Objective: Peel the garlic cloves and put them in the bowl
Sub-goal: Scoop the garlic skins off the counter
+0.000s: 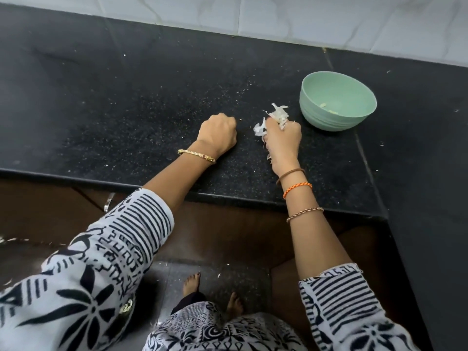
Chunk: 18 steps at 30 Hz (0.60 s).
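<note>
A pale green bowl stands on the black counter, to the right of both hands, with a few peeled garlic cloves lying in its bottom. My right hand grips a bunch of white papery garlic skins just left of the bowl; skins stick out above and beside the fingers. My left hand rests on the counter as a curled fist, a short way left of the right hand. Whatever is inside that fist is hidden.
Small white flecks of skin are scattered over the counter. A white tiled wall runs along the back. The counter's front edge crosses below my wrists, and the counter turns toward me at the right. Below are a brown cabinet front, dark floor and my bare feet.
</note>
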### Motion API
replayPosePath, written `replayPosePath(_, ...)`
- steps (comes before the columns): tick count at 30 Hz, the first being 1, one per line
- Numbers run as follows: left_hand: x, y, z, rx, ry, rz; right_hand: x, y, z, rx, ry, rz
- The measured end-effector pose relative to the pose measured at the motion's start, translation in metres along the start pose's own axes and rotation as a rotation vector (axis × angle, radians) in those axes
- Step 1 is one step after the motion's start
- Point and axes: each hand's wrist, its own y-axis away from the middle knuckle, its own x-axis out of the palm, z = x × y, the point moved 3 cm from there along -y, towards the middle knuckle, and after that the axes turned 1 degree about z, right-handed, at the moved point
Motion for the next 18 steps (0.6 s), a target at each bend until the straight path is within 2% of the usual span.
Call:
replayPosePath(4,-0.002,0.026,0.006,-0.027,0.031,0.029,0.008,0.010,0.005,0.018,-0.069,0.102)
replayPosePath(10,-0.002,0.098,0.036,-0.158,0.096,0.024,0.055,0.050,0.013,-0.041,-0.109,0.352)
replayPosePath(14,0.008,0.156,0.085,-0.291,0.252,-0.162,0.094,0.093,0.016,-0.061,-0.123,0.519)
replayPosePath(18,0.029,0.221,0.143,-0.653,0.680,-0.413,0.137,0.149,0.020,-0.059,-0.145,0.679)
